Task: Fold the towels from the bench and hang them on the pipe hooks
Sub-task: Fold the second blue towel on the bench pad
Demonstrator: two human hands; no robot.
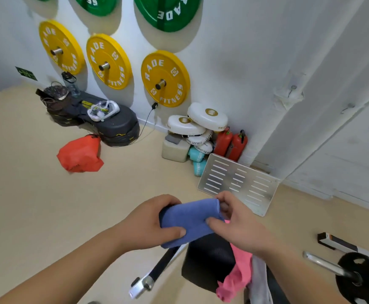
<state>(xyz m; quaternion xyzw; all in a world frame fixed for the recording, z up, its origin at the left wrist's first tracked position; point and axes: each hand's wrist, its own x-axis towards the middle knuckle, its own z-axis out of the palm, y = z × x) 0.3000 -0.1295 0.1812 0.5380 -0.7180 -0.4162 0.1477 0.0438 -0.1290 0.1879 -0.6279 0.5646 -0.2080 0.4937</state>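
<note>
A folded blue towel (190, 220) hangs in the air in front of me, above the end of the black bench (207, 262). My left hand (150, 224) grips its left side, thumb on top. My right hand (234, 224) pinches its right edge. A pink towel (237, 275) and a grey towel (259, 281) lie crumpled on the bench under my right forearm. The white pipe (311, 88) runs up the wall at the right, with small hooks (293, 87) on it.
Yellow weight plates (165, 77) hang on wall pegs. An orange bag (80, 154), stacked black step platforms (111, 121), white pads (203, 121), red extinguishers (232, 143) and a slotted metal plate (238, 183) sit along the wall. A barbell (354, 275) lies at the right.
</note>
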